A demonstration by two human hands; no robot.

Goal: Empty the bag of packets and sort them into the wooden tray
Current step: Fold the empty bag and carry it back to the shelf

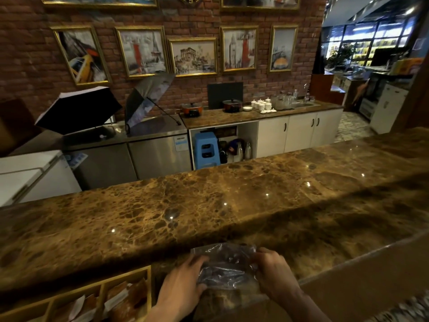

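A crumpled clear plastic bag [226, 267] is held low over the near ledge of the marble counter, at the bottom centre of the view. My left hand [180, 283] grips its left side and my right hand [277, 273] grips its right side. What the bag holds is too dark to make out. The wooden tray [148, 289] sits at the bottom left, beside my left hand. Its compartments hold several orange and white packets [126, 298].
A raised brown marble bar top [209, 201] runs across the view just beyond my hands. Behind it are a steel fridge counter with two open umbrellas, a blue stool, cupboards, pots and cups along a brick wall.
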